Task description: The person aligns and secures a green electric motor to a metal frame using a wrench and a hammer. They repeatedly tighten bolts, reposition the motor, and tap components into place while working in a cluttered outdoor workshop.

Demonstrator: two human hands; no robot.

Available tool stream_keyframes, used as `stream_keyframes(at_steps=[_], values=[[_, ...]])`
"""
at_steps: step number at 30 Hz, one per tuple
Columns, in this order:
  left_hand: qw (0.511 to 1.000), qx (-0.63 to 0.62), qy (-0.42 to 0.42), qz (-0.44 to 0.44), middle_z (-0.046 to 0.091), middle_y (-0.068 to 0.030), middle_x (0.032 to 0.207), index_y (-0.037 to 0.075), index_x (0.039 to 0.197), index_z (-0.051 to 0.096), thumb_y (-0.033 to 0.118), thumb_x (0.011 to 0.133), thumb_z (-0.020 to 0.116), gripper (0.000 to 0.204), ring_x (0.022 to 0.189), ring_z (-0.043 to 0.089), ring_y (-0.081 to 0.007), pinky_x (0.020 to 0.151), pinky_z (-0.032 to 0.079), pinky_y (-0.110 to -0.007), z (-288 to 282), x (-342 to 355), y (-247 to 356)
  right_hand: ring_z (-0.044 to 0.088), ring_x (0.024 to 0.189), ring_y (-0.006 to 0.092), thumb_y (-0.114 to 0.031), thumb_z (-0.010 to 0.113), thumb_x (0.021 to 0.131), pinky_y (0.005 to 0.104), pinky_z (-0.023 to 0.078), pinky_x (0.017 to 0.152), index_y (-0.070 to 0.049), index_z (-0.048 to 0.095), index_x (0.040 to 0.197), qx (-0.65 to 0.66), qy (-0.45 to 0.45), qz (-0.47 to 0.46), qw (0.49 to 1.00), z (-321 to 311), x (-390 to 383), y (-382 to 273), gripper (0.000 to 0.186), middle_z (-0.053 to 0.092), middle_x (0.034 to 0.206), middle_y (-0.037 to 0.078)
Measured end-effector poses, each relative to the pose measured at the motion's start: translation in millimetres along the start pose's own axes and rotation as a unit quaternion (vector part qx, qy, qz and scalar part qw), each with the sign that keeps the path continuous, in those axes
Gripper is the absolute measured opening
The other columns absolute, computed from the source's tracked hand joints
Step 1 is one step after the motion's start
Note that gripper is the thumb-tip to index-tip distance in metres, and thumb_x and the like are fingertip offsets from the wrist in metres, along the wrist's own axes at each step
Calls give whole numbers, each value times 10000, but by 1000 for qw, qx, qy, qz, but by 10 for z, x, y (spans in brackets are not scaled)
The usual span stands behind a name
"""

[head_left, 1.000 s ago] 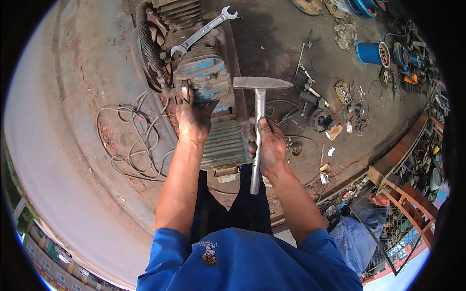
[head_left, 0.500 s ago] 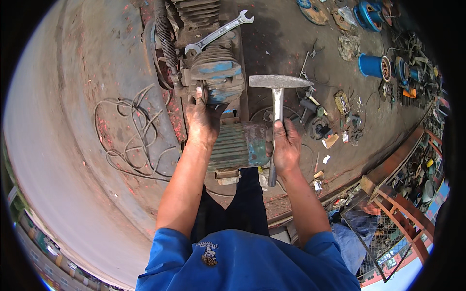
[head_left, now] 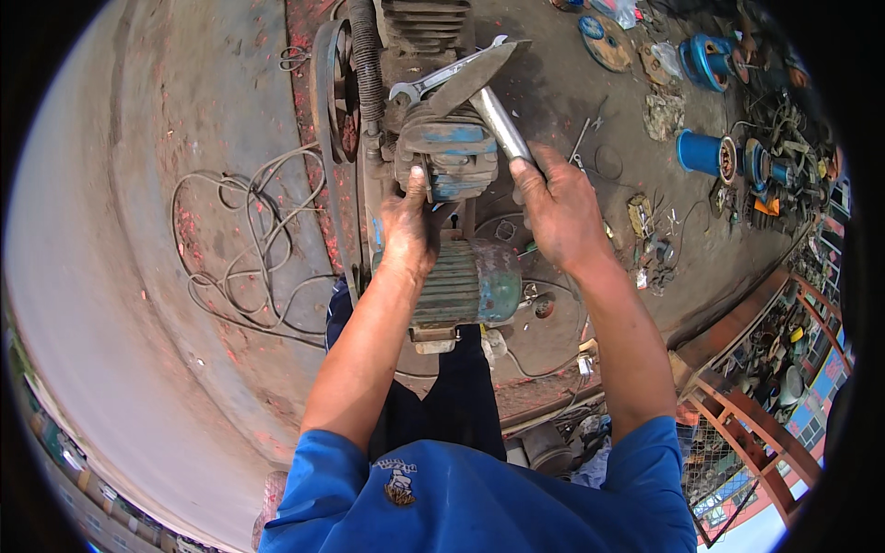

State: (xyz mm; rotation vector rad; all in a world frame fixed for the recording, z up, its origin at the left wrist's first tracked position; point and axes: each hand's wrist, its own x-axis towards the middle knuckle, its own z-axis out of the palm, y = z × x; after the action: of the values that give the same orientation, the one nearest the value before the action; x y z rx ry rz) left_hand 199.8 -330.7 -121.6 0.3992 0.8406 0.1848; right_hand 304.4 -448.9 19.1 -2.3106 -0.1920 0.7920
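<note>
Two hands on the job: one steadying the pump, one swinging a hammer.

Near edge, 6 o'clock: blue shirt, both forearms running up. Left hand (head_left: 408,226) at centre, fingers wrapped around the lower edge of the blue compressor head (head_left: 449,157), sitting just above the green ribbed motor (head_left: 466,281). Right hand (head_left: 560,207) at 2 o'clock of the motor, fist clamped on the hammer (head_left: 489,97) handle; the hammer head is up at 12 o'clock, touching or just over the top of the compressor head, can't tell which. Open-end wrench (head_left: 442,76) lies under it on the cylinder. Belt and flywheel (head_left: 336,111) at 11 o'clock. Loose wire (head_left: 249,249) at 9 o'clock on the floor. Blue spools (head_left: 701,152) and scattered parts far out at 2 o'clock.
</note>
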Motion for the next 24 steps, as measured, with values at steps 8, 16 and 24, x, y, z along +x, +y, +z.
stream_keyframes(at_steps=[8,16,24], values=[[1000,-10,2,-1,614,-162,1180,-16,1330,429,228,950,673,514,1022,636,-268,858,577,-413,-16,10,6,623,677,295,-272,529,999,425,475,670,24,608,1137,-40,-12,26,999,-59,127,-96,336,626,711,162],[1000,-19,14,-13,597,-169,1213,3,1371,400,202,963,650,518,1046,633,-271,854,583,-423,42,-16,20,602,665,322,-271,527,996,432,464,660,33,606,1092,-51,-21,15,998,-68,235,-98,329,606,694,175],[1000,-8,15,-13,601,-141,1227,19,1348,432,293,944,675,546,1079,624,-272,847,581,-437,27,-57,26,590,675,351,-268,530,984,454,450,672,34,609,1009,-17,-8,-38,999,8,328,-22,312,577,680,210]])
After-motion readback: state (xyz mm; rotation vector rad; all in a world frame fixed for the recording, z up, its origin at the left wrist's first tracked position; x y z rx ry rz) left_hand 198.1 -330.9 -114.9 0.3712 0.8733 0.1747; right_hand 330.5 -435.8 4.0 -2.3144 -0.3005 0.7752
